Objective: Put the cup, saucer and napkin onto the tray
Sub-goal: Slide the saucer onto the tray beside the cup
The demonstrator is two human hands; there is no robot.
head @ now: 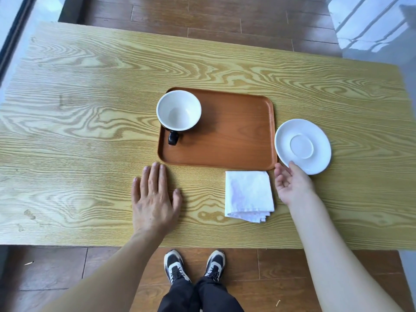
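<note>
A pale wood-grain surface (90, 109) carries a rectangular brown wooden tray (236, 131). A white-lined, dark-sided cup (178, 110) already stands in the tray's far left corner. A round white saucer (302, 146) lies just beside the tray's right edge, directly ahead of the right hand (292, 185), the nearer one. That hand is palm-up and open, a fingertip touching the saucer's near rim, gripping nothing. A folded white napkin (248, 195) lies near the tray's front edge. The left hand (155, 199) rests flat, empty.
</note>
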